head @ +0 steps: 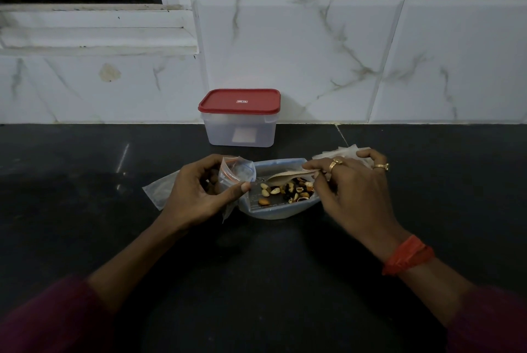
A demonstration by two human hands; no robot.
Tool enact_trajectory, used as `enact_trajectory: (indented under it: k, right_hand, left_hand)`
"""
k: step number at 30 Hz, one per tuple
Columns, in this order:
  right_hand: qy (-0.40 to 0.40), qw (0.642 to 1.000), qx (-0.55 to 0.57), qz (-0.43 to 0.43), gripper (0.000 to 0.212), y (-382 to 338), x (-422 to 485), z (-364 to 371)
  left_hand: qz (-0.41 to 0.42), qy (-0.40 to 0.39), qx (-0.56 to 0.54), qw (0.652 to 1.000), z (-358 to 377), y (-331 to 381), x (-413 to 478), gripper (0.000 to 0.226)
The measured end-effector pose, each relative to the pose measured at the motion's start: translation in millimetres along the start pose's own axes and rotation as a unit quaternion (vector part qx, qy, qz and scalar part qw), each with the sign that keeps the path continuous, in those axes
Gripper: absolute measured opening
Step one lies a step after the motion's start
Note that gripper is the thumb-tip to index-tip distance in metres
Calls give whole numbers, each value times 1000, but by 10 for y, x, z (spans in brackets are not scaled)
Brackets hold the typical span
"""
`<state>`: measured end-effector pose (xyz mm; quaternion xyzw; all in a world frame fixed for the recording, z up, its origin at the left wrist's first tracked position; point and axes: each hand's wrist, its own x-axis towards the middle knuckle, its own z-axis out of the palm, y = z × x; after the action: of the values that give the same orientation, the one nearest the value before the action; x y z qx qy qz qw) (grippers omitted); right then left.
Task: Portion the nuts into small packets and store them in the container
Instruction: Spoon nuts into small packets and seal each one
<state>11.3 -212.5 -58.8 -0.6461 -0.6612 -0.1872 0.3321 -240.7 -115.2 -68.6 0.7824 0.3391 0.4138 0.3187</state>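
A flat clear bag [159,191] lies on the dark counter [85,181], partly under the outer side of the left grip [199,190]. That grip is curled round a small packet [236,171] with a red zip line, thumb on the near face and fingers behind, its mouth turned toward the nuts. The packet is thin, soft film. I judge it to be almost weightless, slippery and apt to fall shut, so it is best pinched just below the zip. Beyond this grip, against the wall, stands the container [241,130] with its red lid [239,101] on.

Between the two grips an open pouch [273,210] rests on the counter with the mixed nuts [288,190] inside. They are small, hard and loose, and likely to roll, so a few at a time would suit them. The right grip [353,184] is narrow, its fingertips pinching a beige flap [288,175] over the nuts. I cannot tell what the flap is. Behind its knuckles lie pale sheets [325,154], possibly spare packets.
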Motion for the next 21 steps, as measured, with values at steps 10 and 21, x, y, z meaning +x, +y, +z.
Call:
enact_trajectory:
  k: [10, 21]
  right_hand:
    - [-39, 999, 15, -22, 26, -44, -14, 67]
    - [-34, 992, 104, 64, 23, -60, 9, 8]
  left_hand:
    - [0, 2, 7, 1000, 3, -11, -2, 57]
    - [-2, 0, 2, 1000, 3, -2, -5, 58]
